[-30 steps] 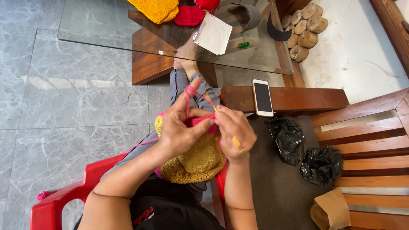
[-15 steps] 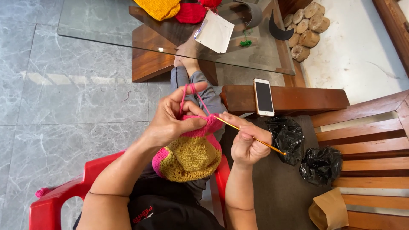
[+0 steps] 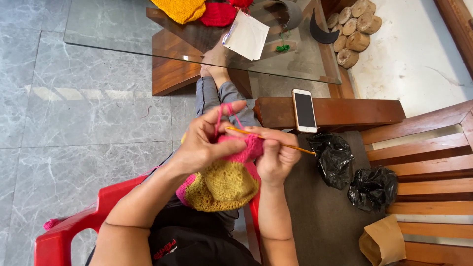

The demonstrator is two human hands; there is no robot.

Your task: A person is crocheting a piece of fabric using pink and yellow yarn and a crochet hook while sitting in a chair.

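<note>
A crocheted piece (image 3: 224, 184), mustard yellow with a pink edge, hangs in front of my lap. My left hand (image 3: 207, 140) pinches its pink rim, and pink yarn (image 3: 220, 114) loops over the raised forefinger. My right hand (image 3: 276, 152) holds a thin orange crochet hook (image 3: 290, 146); the hook lies across the rim, tip toward my left fingers, tail pointing right. Both hands meet at the pink edge.
I sit on a red plastic chair (image 3: 74, 224). A glass table (image 3: 118, 29) ahead carries yellow and red crochet pieces and a white paper (image 3: 246, 35). A phone (image 3: 304, 110) lies on a wooden bench arm; two black bags (image 3: 354, 172) and a brown paper bag (image 3: 382, 241) sit at right.
My right hand has moved back in toward the left hand, bringing the hook tip into the pink rim. The crocheted piece has shifted slightly with the hands.
</note>
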